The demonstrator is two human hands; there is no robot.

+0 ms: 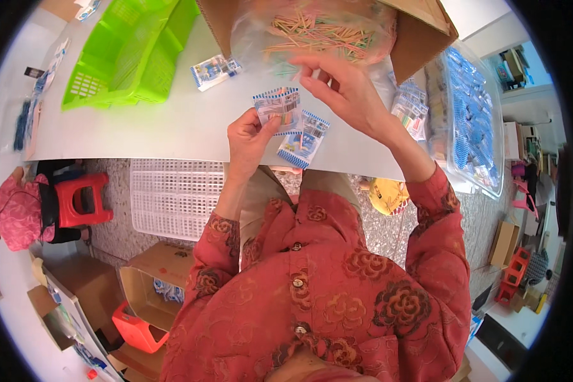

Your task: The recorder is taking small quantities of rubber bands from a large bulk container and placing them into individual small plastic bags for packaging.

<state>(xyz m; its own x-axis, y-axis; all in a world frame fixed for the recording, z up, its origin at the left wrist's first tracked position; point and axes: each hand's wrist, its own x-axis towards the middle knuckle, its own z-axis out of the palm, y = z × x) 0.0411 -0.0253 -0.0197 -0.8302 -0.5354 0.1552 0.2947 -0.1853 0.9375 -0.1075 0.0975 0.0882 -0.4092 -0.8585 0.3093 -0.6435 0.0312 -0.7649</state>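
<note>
My left hand [251, 140] pinches a small clear packet [278, 109] with blue-and-white striped ends, held up above the table's near edge. Thin coloured pieces show inside that packet. Partly behind it, a similar packet [303, 141] lies flat on the table. My right hand [340, 92] reaches over the table just in front of an opened cardboard box [426, 38]. Its thumb and forefinger are apart, and I see nothing held between them. Past its fingertips, many thin pink, yellow and green sticks [325, 37] lie in a clear plastic bag [248, 28] at the box's mouth.
One more packet [214, 72] lies near a green plastic basket [153, 70]. On the right, several packets [411, 108] lie beside a clear tub [498, 146] full of blue-and-white packets. Below the table are a white crate [172, 197] and a red stool [86, 198], with a person [20, 213] beside it.
</note>
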